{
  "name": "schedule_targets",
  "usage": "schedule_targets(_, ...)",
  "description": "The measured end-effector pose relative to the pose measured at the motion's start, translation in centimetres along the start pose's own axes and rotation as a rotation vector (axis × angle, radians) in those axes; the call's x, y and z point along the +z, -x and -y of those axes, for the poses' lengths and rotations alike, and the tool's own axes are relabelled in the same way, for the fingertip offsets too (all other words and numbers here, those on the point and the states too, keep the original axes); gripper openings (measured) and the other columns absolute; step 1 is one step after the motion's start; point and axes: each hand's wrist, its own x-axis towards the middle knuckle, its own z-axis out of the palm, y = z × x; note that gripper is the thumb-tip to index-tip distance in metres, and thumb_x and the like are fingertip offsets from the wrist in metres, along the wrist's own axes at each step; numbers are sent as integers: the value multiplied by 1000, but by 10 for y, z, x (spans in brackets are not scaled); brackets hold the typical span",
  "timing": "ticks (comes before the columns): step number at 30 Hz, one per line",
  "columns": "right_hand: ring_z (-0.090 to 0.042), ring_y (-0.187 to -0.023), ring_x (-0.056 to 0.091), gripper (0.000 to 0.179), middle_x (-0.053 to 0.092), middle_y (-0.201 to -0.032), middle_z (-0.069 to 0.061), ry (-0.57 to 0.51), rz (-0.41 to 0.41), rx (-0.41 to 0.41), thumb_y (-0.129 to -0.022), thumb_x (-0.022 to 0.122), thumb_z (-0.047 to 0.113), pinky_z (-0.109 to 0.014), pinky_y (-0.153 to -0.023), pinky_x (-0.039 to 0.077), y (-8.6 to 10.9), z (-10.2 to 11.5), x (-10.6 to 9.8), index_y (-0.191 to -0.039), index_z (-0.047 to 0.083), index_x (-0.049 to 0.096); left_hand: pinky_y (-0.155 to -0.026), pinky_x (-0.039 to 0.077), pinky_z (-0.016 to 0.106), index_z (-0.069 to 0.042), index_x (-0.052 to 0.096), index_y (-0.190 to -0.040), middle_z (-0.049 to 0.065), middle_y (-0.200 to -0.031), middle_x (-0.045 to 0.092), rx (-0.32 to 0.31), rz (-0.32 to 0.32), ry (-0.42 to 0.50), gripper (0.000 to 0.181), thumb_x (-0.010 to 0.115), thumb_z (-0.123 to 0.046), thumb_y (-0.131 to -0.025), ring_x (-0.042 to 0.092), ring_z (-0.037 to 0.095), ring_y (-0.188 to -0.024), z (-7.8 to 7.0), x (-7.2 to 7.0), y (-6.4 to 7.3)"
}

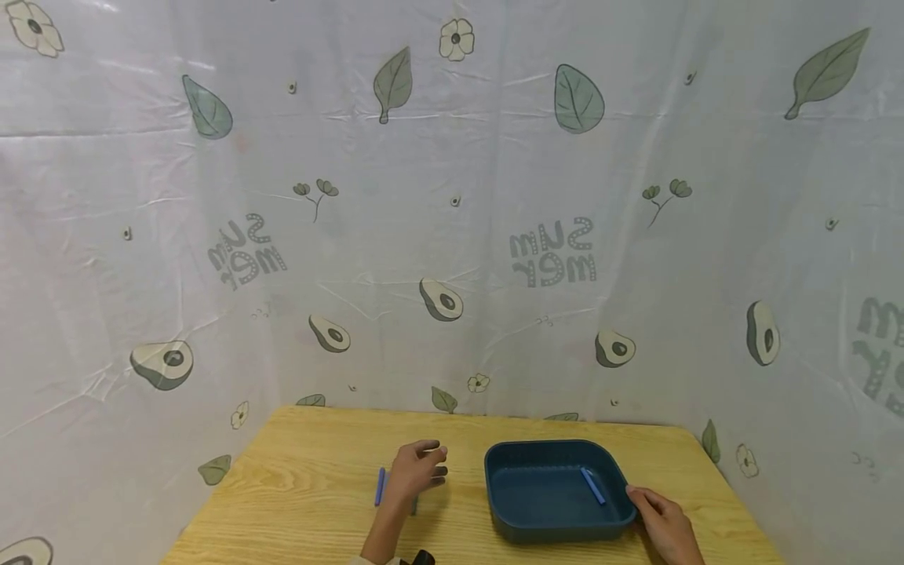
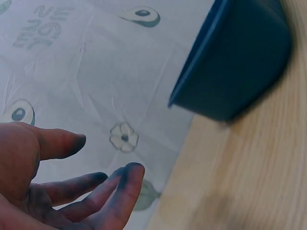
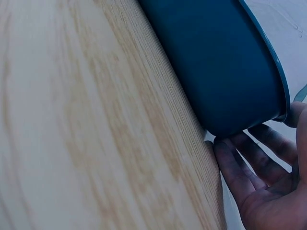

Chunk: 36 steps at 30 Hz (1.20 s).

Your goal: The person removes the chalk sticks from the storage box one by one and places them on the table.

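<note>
My left hand (image 1: 417,469) is over the table, thumb and fingers spread and loosely bent, with nothing between them. Dark smudges mark its fingertips (image 2: 129,175) in the left wrist view. Beside that hand lies a slim blue stick (image 1: 380,486) on the table, and a darker short piece (image 1: 414,506) shows partly behind the wrist. To the right stands a dark blue rectangular basin (image 1: 537,526) with rounded corners, another blue stick (image 1: 593,486) lying inside. My right hand (image 1: 662,524) holds the basin's right front corner, thumb at the rim and fingers against the outer wall.
The wood-grain table (image 1: 304,471) carries everything. A pale curtain (image 1: 452,235) printed with leaves, flowers and avocados hangs behind it and along both sides. A small black object (image 1: 424,557) shows near my left sleeve.
</note>
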Motion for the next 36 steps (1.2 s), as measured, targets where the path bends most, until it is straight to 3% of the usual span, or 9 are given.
schedule_targets(8, -61, -138, 50, 81, 62, -146, -32, 26, -9, -9, -107, 47, 69, -71, -108, 49, 0, 0, 0, -140, -2, 68, -85, 68, 44, 15, 53, -148, 29, -126, 72, -11, 35, 59, 57, 67, -21, -106, 79, 34, -102, -12, 27, -6)
schedule_targets(16, -61, -138, 51, 76, 63, -145, -31, -1, -21, -16, -107, 49, 66, -70, -108, 49, 0, 0, 1, -138, -1, 70, -85, 68, 49, 12, 60, -142, 27, -123, 74, -8, 40, 62, 49, 69, -20, -105, 78, 43, -104, -24, 61, -12)
schedule_targets(21, -60, -138, 51, 75, 64, -144, -31, -18, -32, -19, -107, 50, 65, -70, -108, 49, -1, 0, 3, -137, -1, 70, -83, 68, 45, 11, 63, -140, 29, -123, 75, -13, 66, 66, 47, 70, -19, -105, 79, 39, -99, -29, 80, -18)
schedule_targets(28, -58, -138, 52, 79, 64, -145, -29, -25, -22, -20, -107, 48, 68, -68, -108, 51, 1, -4, 3, -139, 0, 70, -83, 69, 42, 12, 62, -140, 25, -121, 75, -75, 113, 95, 48, 72, -17, -102, 79, 41, -102, -33, 106, -22)
schedule_targets(36, -55, -138, 55, 79, 66, -143, -30, -22, -29, -59, -108, 47, 66, -65, -108, 52, 2, -2, 2, -140, -4, 67, -82, 69, 44, 10, 67, -133, 19, -115, 76, -71, 127, 86, 42, 74, -15, -100, 79, 36, -95, -30, 134, -25)
